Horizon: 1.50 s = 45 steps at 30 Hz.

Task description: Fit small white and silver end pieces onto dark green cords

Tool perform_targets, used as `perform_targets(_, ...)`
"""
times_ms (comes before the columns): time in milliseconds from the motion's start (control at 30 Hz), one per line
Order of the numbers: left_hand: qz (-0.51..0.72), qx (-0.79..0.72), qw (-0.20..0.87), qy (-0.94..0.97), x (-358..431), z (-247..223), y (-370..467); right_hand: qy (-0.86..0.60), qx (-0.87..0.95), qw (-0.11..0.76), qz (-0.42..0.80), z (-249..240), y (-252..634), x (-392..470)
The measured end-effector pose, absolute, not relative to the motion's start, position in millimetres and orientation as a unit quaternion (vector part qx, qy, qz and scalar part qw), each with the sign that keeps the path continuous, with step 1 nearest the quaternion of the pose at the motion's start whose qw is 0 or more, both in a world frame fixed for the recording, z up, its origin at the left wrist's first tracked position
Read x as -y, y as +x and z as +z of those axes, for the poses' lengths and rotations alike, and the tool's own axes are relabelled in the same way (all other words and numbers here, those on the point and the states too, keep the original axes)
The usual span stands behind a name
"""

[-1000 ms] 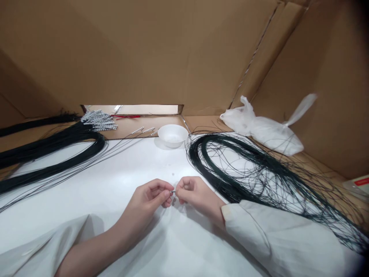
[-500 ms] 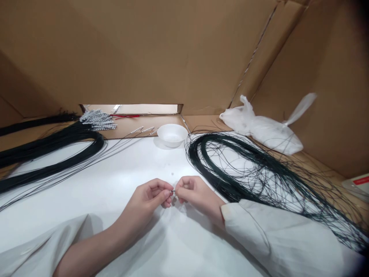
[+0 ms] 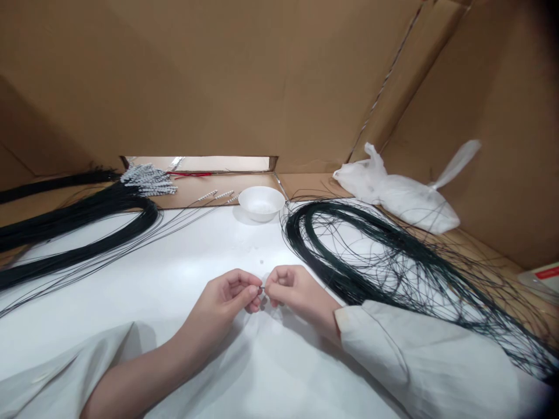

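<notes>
Barely anything moved since the frame a second ago: scene sat a touch higher in view, likely a small head shift, and both hands kept their place low in the middle, over the white table [image 3: 192, 256]. Left hand [image 3: 229, 294] was closed to a pinch, thumb on fingertips, holding one end of a thin dark strand [image 3: 262, 287]. Right hand [image 3: 292, 285] was pinched too, fingers curled in, seemingly on the other end. Strand was at the narrow gap between the two sets of fingertips, only a short bit of it showing; that bit looked slightly shorter than before, but too small to be sure. Couldn't tell what else, if anything, was tucked inside either grip. My read: fine fingertip work at one spot, no visible step finished over that second. Around it nothing had shifted: white bowl [image 3: 261, 216] straight ahead, a few white ridged tips [image 3: 224, 195] just left of it, a cluster of similar tips [image 3: 148, 180] further left by a dark bundle [image 3: 146, 218], loose dark wire coil [image 3: 332, 270] beside the right arm, knotted plastic bag [image 3: 419, 203] behind that.
</notes>
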<state>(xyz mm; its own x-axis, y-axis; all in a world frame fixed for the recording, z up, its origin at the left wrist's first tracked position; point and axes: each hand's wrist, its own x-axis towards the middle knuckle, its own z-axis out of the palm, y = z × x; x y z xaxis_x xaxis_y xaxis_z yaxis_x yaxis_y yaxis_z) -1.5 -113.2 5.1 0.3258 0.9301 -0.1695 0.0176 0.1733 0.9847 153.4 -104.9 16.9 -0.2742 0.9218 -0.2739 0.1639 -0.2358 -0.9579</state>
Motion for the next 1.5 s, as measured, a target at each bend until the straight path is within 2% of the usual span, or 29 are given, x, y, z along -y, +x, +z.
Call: perform_targets(1500,0.378,-0.446,0.634,0.507,114.1,3.9,-0.9,-0.472,0.532,0.361,0.603,7.8,149.6,109.4)
